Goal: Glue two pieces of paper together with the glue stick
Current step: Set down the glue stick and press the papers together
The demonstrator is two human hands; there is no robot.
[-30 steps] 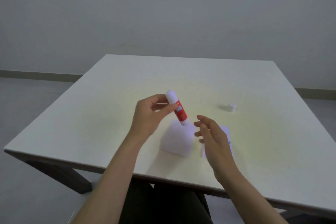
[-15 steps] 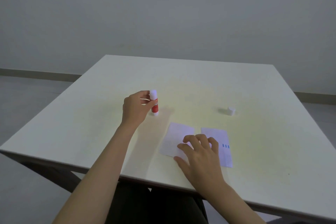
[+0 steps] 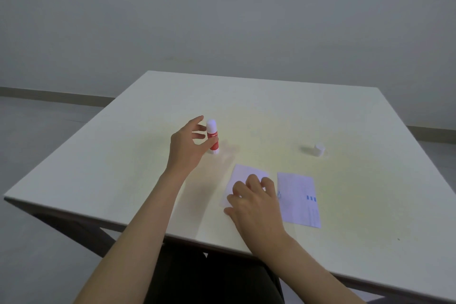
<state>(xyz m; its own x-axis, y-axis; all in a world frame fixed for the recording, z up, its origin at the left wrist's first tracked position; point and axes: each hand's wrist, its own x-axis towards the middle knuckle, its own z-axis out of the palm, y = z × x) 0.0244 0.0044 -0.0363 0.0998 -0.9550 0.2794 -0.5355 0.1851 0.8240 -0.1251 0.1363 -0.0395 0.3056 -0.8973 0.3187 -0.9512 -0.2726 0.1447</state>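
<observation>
A red and white glue stick (image 3: 212, 139) stands upright and uncapped on the white table (image 3: 123, 168). My left hand (image 3: 188, 148) is right beside it with the fingers spread away from it; only the thumb tip still touches its red body. Two white papers lie flat side by side near the front edge. My right hand (image 3: 254, 205) lies on the left paper (image 3: 243, 174), fingers curled down on it and thumb at its near edge, hiding most of it. The right paper (image 3: 298, 200), with small blue marks, lies untouched.
The glue stick's small white cap (image 3: 319, 149) sits on the table behind the right paper. The table's front edge runs just below my right wrist. A grey wall and floor lie beyond the table.
My left hand carried the glue stick leftward, stood it on the table and spread its fingers off it. My right hand came down onto the left paper and curled its fingers.
</observation>
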